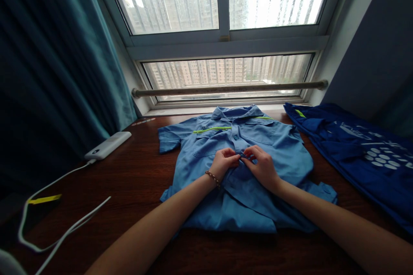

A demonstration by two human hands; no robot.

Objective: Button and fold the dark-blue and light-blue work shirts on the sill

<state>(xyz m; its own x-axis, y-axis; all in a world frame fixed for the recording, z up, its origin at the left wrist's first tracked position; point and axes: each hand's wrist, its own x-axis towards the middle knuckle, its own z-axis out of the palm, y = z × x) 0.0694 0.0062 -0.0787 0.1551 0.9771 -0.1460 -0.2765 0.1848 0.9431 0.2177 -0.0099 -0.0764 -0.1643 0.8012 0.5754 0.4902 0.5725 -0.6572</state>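
A light blue short-sleeved shirt point(206, 210) lies front side up on the dark wooden table, its collar toward the window. Thin yellow-green piping crosses its chest, and a button point(235, 137) shows on the front strip above my hands. My left hand point(224, 163), with a beaded bracelet at the wrist, pinches the edge of the front strip at mid-chest. Close against it, my right hand point(261, 165) is closed on the same strip from the other side. Fingertips of both hands almost meet, and whatever small part lies between them is hidden. Below them the front edges fall apart slightly.
To the right lies a dark blue printed bag or garment point(355, 146). A white power bank point(108, 145) with a white cable point(61, 177) rests on the left of the table point(138, 180), near a yellow strip point(45, 199) and a teal curtain point(64, 51). A barred window stands behind.
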